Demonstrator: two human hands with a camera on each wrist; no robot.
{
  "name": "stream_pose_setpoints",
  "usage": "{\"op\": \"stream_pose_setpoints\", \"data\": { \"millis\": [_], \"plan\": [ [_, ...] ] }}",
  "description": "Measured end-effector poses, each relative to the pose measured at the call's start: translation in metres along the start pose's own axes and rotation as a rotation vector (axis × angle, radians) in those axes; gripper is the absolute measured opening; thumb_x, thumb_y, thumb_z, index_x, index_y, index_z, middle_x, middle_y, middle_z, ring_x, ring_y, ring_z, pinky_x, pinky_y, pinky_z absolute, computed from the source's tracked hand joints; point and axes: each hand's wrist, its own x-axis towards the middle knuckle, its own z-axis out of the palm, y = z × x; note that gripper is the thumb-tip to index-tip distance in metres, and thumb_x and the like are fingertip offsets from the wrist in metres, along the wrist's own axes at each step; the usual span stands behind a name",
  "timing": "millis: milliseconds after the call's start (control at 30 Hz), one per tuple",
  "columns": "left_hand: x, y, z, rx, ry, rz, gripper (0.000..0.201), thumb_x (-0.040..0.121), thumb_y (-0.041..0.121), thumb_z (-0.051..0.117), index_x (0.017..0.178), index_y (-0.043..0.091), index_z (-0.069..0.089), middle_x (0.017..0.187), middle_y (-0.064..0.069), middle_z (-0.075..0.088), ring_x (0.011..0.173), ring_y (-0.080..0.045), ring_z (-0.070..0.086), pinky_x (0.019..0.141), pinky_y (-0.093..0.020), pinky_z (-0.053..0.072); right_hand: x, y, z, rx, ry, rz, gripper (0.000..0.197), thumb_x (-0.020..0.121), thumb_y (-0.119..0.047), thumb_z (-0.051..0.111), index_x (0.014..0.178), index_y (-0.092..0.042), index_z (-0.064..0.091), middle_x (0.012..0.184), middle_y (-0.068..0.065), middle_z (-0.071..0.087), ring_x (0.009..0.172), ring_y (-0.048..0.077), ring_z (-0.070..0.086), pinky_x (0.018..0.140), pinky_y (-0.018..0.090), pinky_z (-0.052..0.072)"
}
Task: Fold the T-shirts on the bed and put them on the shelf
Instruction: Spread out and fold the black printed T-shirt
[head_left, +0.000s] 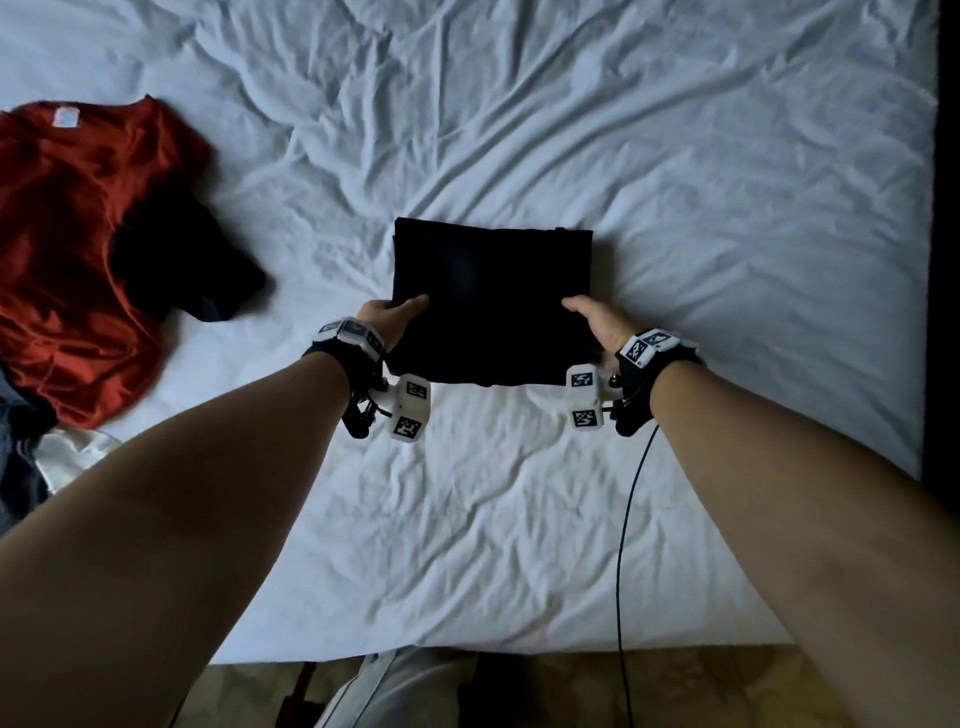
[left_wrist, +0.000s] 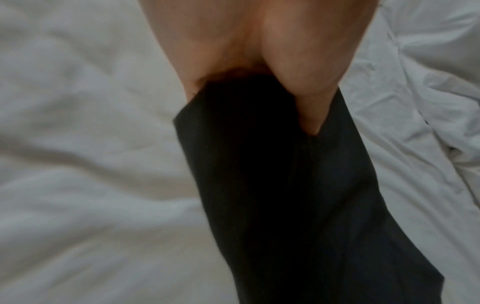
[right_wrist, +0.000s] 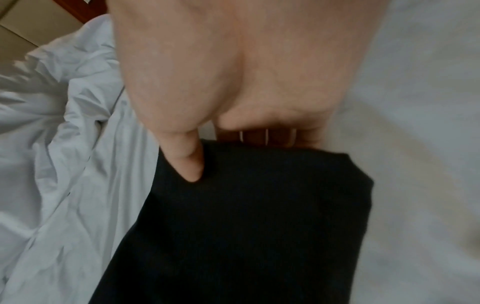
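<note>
Lifting the folded black shirt off the bed, mid-sheet, near edge raised, as it looks. Left hand pinches the near-left corner, thumb on top; right hand pinches the near-right, thumb on top, fingers under. To carry well: slide the fingers further beneath, keep the bundle level and both edges taut so the layers don't slip open. Red shirt lies unfolded, well to the left, another dark garment on it. Shelf not in view.

Folded T-shirt mid-bed; unfolded T-shirts far left.
</note>
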Motion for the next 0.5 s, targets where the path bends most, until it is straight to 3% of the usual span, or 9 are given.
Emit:
{"op": "stream_pose_setpoints", "data": {
  "millis": [67, 133, 233, 333, 400, 500],
  "plan": [
    [-0.005, -0.002, 0.003, 0.005, 0.064, 0.080, 0.045, 0.091, 0.042, 0.061, 0.114, 0.004, 0.066, 0.099, -0.011, 0.068, 0.089, -0.026, 0.066, 0.081, -0.031, 0.051, -0.005, 0.001, 0.003, 0.021, 0.001, -0.052, 0.033, 0.074, -0.045, 0.069, 0.087, -0.014, 0.071, 0.091, 0.008, 0.072, 0.085, 0.030, 0.068, 0.090, 0.045, 0.053],
    [-0.008, -0.002, 0.005, 0.092, 0.114, 0.138, 0.045, 0.095, 0.043, 0.053, 0.118, 0.006, 0.063, 0.102, -0.012, 0.067, 0.094, -0.029, 0.064, 0.077, -0.030, 0.046, -0.018, 0.000, 0.005, -0.079, 0.068, -0.140, 0.043, 0.086, -0.039, 0.062, 0.113, -0.006, 0.064, 0.117, 0.017, 0.066, 0.109, 0.034, 0.062, 0.102, 0.045, 0.046],
    [-0.011, -0.006, 0.008, 0.199, 0.158, 0.132, 0.046, 0.096, 0.045, 0.049, 0.117, 0.006, 0.061, 0.109, -0.015, 0.066, 0.100, -0.035, 0.061, 0.075, -0.032, 0.041, -0.031, 0.005, 0.011, -0.241, 0.162, -0.174, 0.062, 0.092, -0.050, 0.048, 0.135, -0.005, 0.048, 0.138, 0.017, 0.052, 0.128, 0.034, 0.049, 0.107, 0.038, 0.037],
    [-0.013, -0.009, 0.010, 0.214, 0.173, 0.105, 0.046, 0.096, 0.045, 0.049, 0.121, 0.006, 0.056, 0.114, -0.017, 0.064, 0.102, -0.036, 0.060, 0.077, -0.034, 0.042, -0.037, 0.009, 0.019, -0.165, 0.165, -0.178, 0.058, 0.102, -0.036, 0.042, 0.150, -0.008, 0.027, 0.155, 0.013, 0.032, 0.142, 0.028, 0.032, 0.112, 0.032, 0.024],
    [-0.014, -0.012, 0.012, 0.175, 0.187, 0.100, 0.044, 0.096, 0.042, 0.047, 0.129, 0.012, 0.046, 0.110, -0.015, 0.064, 0.094, -0.034, 0.061, 0.076, -0.035, 0.045, -0.038, 0.012, 0.024, -0.101, 0.163, -0.200, 0.061, 0.101, -0.028, 0.045, 0.153, -0.011, 0.018, 0.156, 0.011, 0.029, 0.142, 0.026, 0.032, 0.111, 0.029, 0.024],
    [-0.018, -0.015, 0.011, 0.165, 0.189, 0.183, 0.057, 0.094, 0.026, 0.043, 0.146, 0.035, 0.022, 0.082, -0.006, 0.059, 0.069, -0.026, 0.056, 0.066, -0.032, 0.042, -0.045, 0.019, 0.025, -0.159, 0.167, -0.316, 0.069, 0.097, -0.016, 0.051, 0.154, -0.021, 0.013, 0.152, 0.008, 0.037, 0.132, 0.024, 0.044, 0.102, 0.023, 0.033]
  ]
}}
